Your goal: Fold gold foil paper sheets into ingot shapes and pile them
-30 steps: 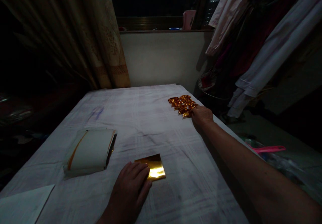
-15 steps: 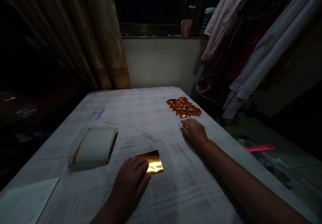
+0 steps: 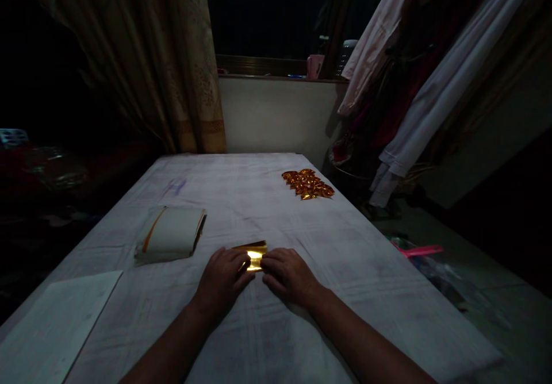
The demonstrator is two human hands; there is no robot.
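While a flat white sheet (image 3: 60, 326) lies nearest, well left of the left hand (image 3: 221, 277), that hand and the right hand (image 3: 290, 273) rest curved fingers on opposite sides of a shiny gold sheet (image 3: 255, 257) between them; whether they pinch or merely press it, one cannot tell. Left of the left hand and slightly beyond sits a thick pale stack (image 3: 176, 231). Farther out, past the right hand, folded gold pieces (image 3: 308, 187) cluster.

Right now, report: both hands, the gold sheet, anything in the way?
Left hand and right hand touching gold foil sheet from opposite sides. Sheet partly covered. Nothing seen between hands and sheet; pale paper stack apart, left; shiny gold pieces beyond, right.
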